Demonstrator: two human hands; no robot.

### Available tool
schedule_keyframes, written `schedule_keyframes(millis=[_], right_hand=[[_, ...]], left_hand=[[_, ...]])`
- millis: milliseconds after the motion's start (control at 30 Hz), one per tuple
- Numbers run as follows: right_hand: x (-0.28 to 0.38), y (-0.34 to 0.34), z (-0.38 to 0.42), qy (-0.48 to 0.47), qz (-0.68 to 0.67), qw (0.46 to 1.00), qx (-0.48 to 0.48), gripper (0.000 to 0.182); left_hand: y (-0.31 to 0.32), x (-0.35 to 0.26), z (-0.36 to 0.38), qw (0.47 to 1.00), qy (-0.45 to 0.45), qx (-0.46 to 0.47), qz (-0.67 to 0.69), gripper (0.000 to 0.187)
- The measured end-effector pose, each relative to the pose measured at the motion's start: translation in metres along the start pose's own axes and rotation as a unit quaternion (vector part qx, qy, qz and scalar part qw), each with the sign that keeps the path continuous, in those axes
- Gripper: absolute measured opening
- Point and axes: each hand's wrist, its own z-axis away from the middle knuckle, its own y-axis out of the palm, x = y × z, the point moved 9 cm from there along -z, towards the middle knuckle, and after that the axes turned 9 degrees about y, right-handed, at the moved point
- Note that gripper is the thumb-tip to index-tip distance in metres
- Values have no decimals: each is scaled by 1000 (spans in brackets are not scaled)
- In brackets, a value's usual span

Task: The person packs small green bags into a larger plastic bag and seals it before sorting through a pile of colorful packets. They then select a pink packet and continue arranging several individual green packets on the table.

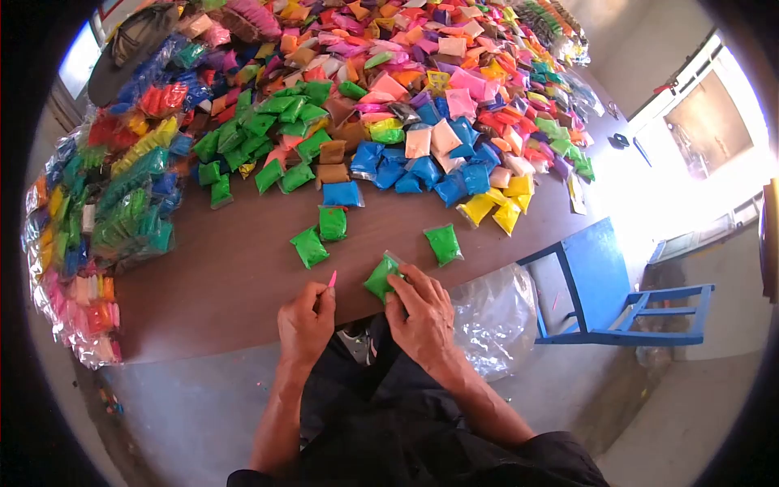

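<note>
Near the table's front edge, my right hand (pixel 422 312) grips a green packet (pixel 378 278) between thumb and fingers. My left hand (pixel 308 321) is closed at the table edge, pinching a small pink object (pixel 333 278) that points upward. Beyond my left hand lie two green packets, one tilted (pixel 309 247) and one more upright (pixel 333 223), the latter just below a blue packet (pixel 342 194). Another green packet (pixel 443 244) rests to the right, beyond my right hand.
A large heap of colourful packets (pixel 381 89) covers the far side of the brown table (pixel 219 276). Bagged bundles (pixel 134 195) line the left side. A clear plastic bag (pixel 495 321) hangs by the front edge, beside a blue chair (pixel 596 276) at right.
</note>
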Motion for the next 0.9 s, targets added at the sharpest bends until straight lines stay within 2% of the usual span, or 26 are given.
schedule_keyframes(millis=[100, 233, 433, 567, 700, 800, 900], right_hand=[[20, -2, -2, -24, 40, 999, 12, 41], [2, 9, -5, -33, 41, 998, 16, 44], [3, -18, -21, -137, 83, 987, -2, 36], [-12, -40, -41, -143, 143, 979, -15, 36], [-21, -43, -44, -153, 149, 977, -8, 37], [-26, -34, -42, -131, 157, 979, 18, 39], [-47, -26, -37, -96, 160, 982, -17, 44]], left_hand=[[0, 3, -1, 1000, -4, -11, 23, 14], [-4, 4, -4, 999, 8, -27, 47, 14], [-6, 4, 0, 995, 25, -56, 74, 15], [-9, 1, 0, 994, 41, -66, 78, 12], [-8, 2, 2, 993, 40, -73, 88, 11], [-8, 4, 4, 993, 35, -74, 88, 11], [-10, 4, 4, 992, 41, -87, 86, 12]])
